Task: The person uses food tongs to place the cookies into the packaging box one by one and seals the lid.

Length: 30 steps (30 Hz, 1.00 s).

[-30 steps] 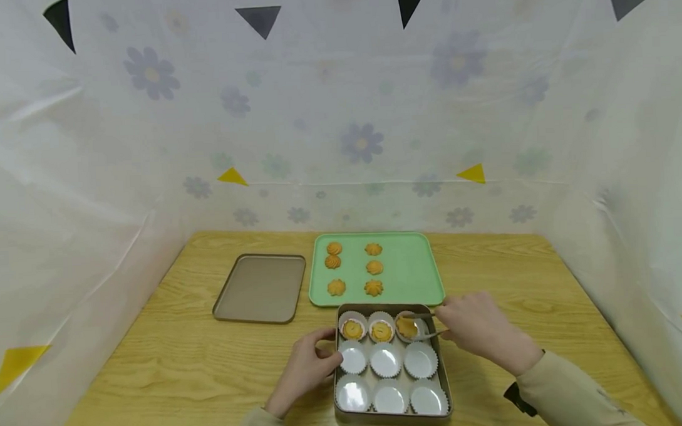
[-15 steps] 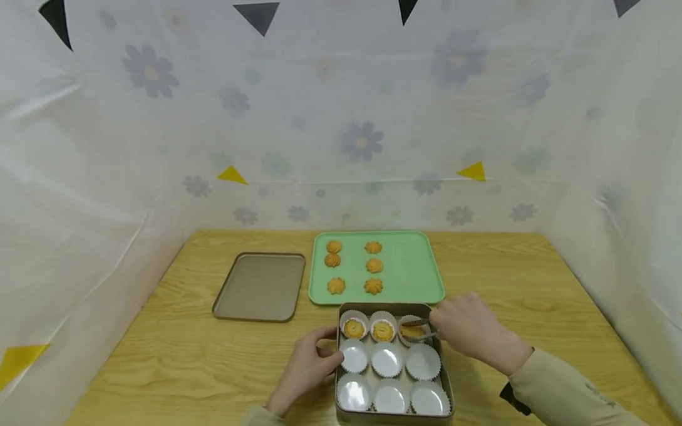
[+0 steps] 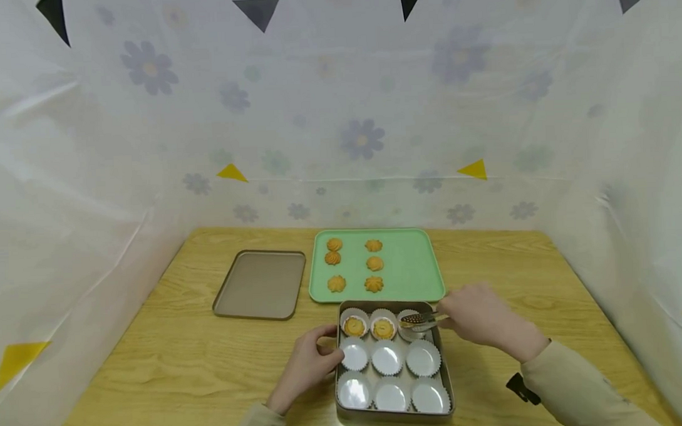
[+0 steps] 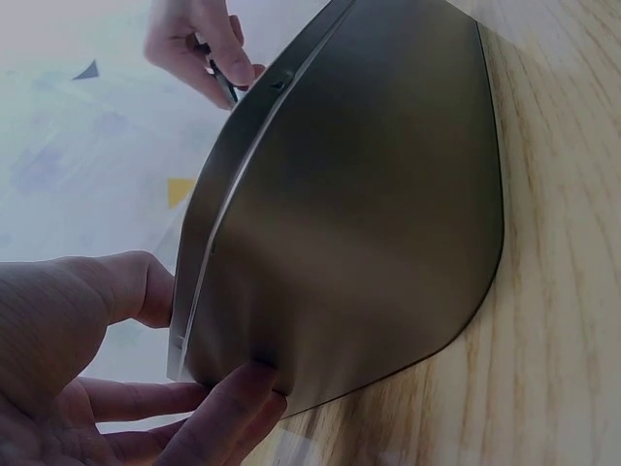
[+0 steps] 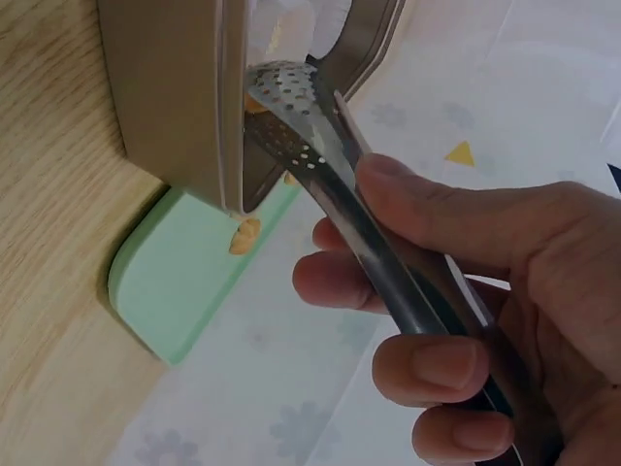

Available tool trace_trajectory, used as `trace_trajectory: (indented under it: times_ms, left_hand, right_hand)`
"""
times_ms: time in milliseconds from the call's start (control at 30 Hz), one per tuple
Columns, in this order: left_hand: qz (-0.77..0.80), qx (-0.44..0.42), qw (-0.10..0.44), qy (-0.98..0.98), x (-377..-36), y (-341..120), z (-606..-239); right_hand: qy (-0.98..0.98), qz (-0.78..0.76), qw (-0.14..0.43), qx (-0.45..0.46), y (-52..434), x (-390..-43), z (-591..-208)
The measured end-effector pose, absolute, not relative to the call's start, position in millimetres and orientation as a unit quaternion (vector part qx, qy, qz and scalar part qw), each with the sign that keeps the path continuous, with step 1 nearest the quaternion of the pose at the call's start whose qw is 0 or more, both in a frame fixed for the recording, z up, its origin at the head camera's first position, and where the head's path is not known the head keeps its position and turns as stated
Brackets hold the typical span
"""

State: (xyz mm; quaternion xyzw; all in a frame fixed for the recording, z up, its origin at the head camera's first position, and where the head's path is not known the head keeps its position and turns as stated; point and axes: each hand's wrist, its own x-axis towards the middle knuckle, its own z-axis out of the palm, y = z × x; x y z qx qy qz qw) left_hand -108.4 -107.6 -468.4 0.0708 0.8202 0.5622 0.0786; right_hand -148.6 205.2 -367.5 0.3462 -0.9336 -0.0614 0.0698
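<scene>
A deep rectangular metal tin holds rows of white paper cups. Cookies sit in the back left and back middle cups. My left hand grips the tin's left wall, thumb at the rim and fingers against the outside in the left wrist view. In my right hand is a pair of metal tongs with perforated ends, its two arms close together. The tong ends reach into the back right cup. A bit of orange cookie shows by them, mostly hidden.
A green tray with several cookies lies directly behind the tin. To its left is a flat brown square tray. All rest on a wooden table backed by a white flowered sheet.
The tongs' arms have drawn closer together over the back right cup, and the cookie there is now mostly covered from the head view. My left hand stays on the tin.
</scene>
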Motion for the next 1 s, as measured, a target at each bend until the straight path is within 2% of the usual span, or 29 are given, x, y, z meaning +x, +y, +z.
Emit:
trace_trajectory:
  times_ms: [267, 400, 700, 1000]
  left_hand:
    - [0.560, 0.074, 0.078, 0.822, -108, -108, -467]
    - [0.559, 0.072, 0.077, 0.823, -108, -107, -466]
    - [0.555, 0.074, 0.078, 0.825, -108, -107, -467]
    - [0.552, 0.075, 0.077, 0.827, -108, -108, -467]
  right_hand:
    - [-0.930, 0.059, -0.095, 0.349, 223, -171, -358]
    - [-0.926, 0.068, -0.153, 0.338, 223, -179, -355]
    - [-0.921, 0.071, -0.218, 0.314, 220, -190, -354]
    - [-0.920, 0.059, -0.241, 0.302, 213, -195, -353]
